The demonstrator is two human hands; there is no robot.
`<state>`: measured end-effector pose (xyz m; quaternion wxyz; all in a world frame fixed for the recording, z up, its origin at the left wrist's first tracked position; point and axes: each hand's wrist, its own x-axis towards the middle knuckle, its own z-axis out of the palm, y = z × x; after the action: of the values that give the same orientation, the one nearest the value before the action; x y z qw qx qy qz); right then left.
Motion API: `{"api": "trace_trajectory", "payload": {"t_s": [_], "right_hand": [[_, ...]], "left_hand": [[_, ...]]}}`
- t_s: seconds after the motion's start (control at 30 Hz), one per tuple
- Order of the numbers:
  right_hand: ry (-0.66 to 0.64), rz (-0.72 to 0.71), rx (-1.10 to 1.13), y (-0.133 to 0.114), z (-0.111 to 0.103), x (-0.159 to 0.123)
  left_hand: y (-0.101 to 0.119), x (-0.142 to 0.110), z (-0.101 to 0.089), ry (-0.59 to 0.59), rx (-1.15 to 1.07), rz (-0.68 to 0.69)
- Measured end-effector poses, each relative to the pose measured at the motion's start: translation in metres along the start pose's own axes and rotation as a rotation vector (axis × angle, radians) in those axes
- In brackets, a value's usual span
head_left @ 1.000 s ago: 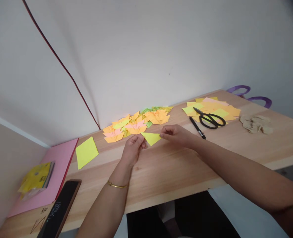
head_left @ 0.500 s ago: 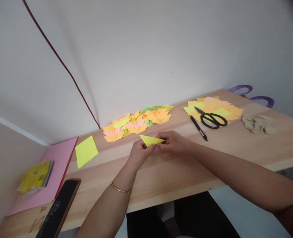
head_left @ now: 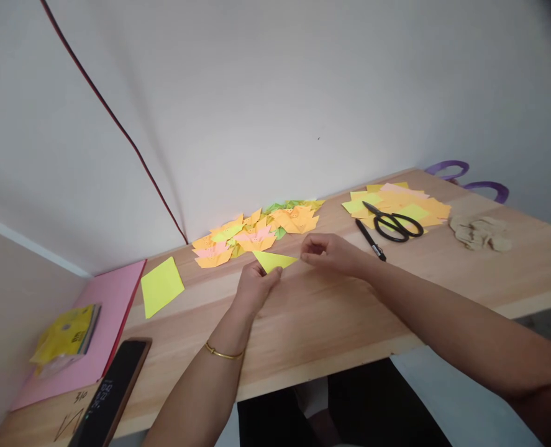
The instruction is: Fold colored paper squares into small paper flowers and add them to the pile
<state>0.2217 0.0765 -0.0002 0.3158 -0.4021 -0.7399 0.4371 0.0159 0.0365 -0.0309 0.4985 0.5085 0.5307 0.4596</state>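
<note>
A folded yellow paper triangle (head_left: 271, 261) is pinched at its lower edge by my left hand (head_left: 253, 287), thumb in front and fingers behind. My right hand (head_left: 328, 253) sits just off the triangle's right tip, its fingers curled and the thumb bent in to meet them. Nothing shows between those fingertips. Beyond both hands, against the wall, lies a row of folded paper shapes (head_left: 256, 237) in orange, pink, yellow and green, some with small dots drawn on them.
At right lie black-handled scissors (head_left: 394, 225) on loose paper sheets (head_left: 436, 208), a black pen (head_left: 371, 239) and a crumpled beige cloth (head_left: 482, 233). Yellow sheets (head_left: 162, 287), a pink board (head_left: 117, 295) with a yellow packet (head_left: 68, 335), and a phone (head_left: 112, 391) are at left.
My right hand has come off the triangle and moved slightly right and up. My left hand has carried the triangle a little left. The view has shifted slightly.
</note>
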Motion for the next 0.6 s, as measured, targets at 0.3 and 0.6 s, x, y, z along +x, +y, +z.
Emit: {"api": "trace_trajectory", "payload": {"t_s": [0.3,0.6], "right_hand": [[-0.075,-0.042,-0.064,0.001,0.011,0.000],[-0.143,0.004,0.185,-0.002,0.010,-0.001]], "left_hand": [[0.006,-0.001,0.003,-0.096,0.080,-0.010],[-0.002,-0.001,0.004,-0.066,-0.066,0.014]]}}
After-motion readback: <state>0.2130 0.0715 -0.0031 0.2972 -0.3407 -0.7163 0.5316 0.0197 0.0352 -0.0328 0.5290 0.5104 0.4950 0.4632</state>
